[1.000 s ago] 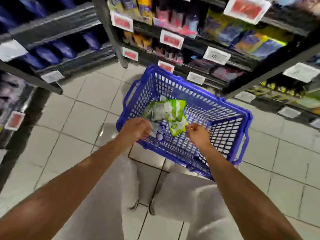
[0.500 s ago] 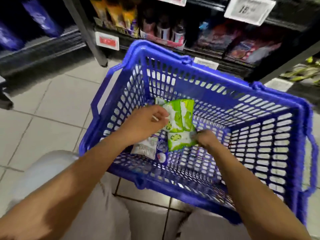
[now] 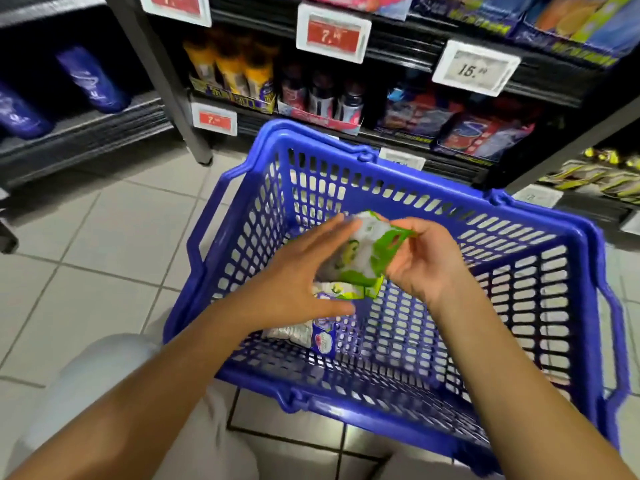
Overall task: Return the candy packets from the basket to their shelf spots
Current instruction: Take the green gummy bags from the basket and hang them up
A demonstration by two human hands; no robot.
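Head view: a white-and-purple packet [image 3: 320, 336] lies on the floor of the blue basket [image 3: 585, 271]. Above it, the left hand [image 3: 298, 282] spreads straight fingers against a green-and-white candy packet [image 3: 362, 261], which the right hand [image 3: 424, 261] pinches. Beyond stand shelves [image 3: 398, 51] with price tags [image 3: 332, 36].

- One blue basket [image 3: 540, 237] on the tiled floor.
- Two hands over the basket: left hand [image 3: 294, 282], right hand [image 3: 422, 261].
- At least two green candy packets [image 3: 363, 258] inside the basket; exact count unclear.
- One purple-and-white packet [image 3: 320, 336] on the basket bottom.
- Three red price tags [image 3: 334, 36] and one white price tag [image 3: 474, 69] above the basket.
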